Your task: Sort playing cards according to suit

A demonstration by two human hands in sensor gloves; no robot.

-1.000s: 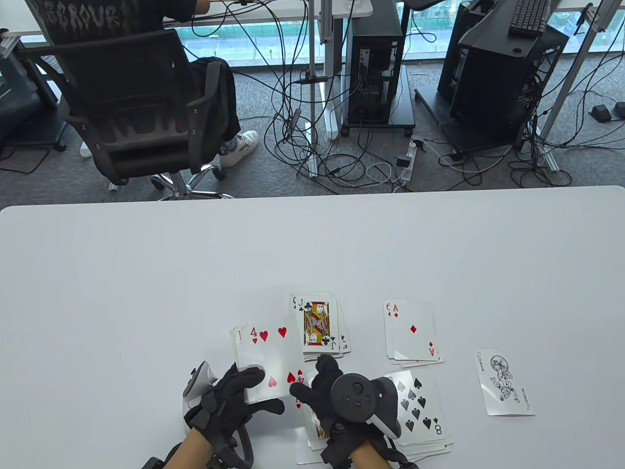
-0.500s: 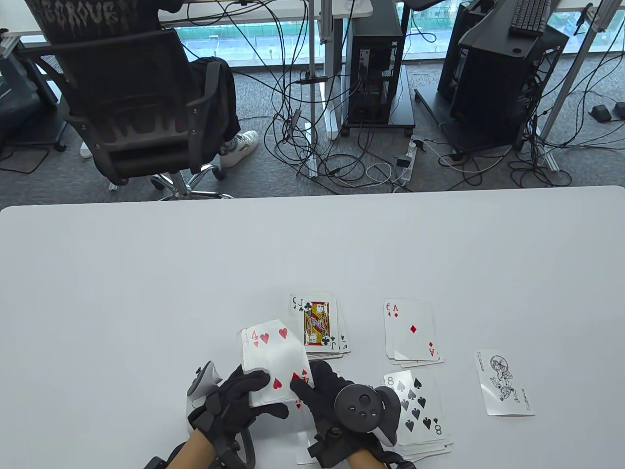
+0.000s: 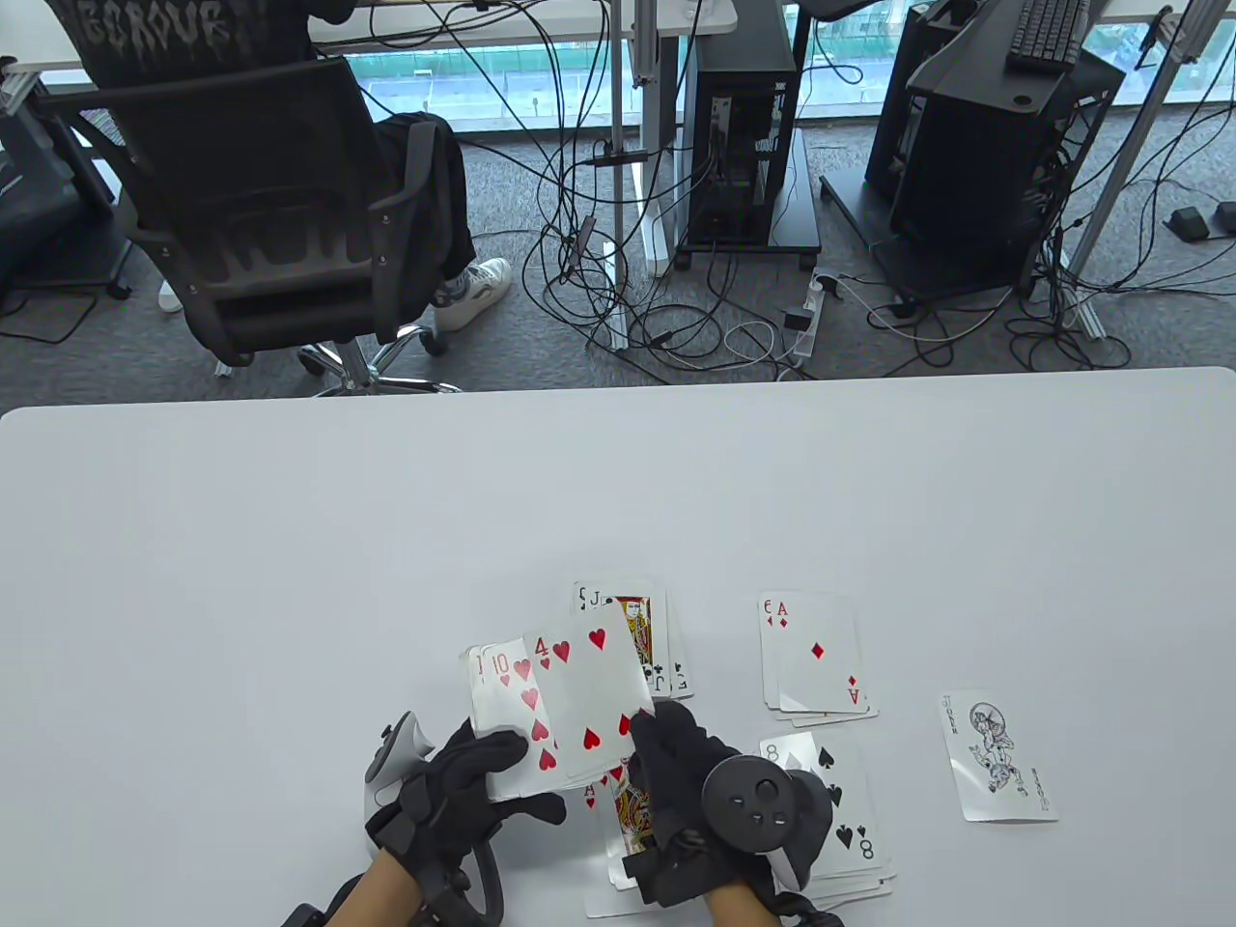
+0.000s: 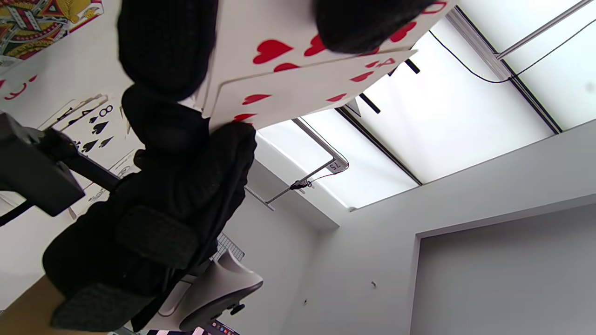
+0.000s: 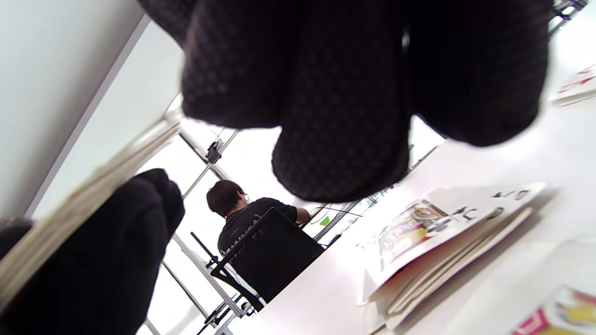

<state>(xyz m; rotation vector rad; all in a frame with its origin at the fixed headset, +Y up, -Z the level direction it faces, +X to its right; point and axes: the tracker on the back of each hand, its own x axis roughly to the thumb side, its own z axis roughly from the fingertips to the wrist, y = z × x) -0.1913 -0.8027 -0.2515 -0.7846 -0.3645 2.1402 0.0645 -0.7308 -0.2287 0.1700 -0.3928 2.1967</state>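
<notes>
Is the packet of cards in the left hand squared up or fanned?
Fanned: the 4 of hearts is slid rightward, exposing the 10 of hearts beneath.

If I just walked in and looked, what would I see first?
Two black gloved hands at the near table edge: the left hand grips a fan of cards, and the right hand pinches the 4 of hearts off it, showing a 10 of hearts. Beyond lie face-up piles topped by a jack of clubs, an ace of diamonds and an 8 of spades, with a lone joker on the right.
</notes>
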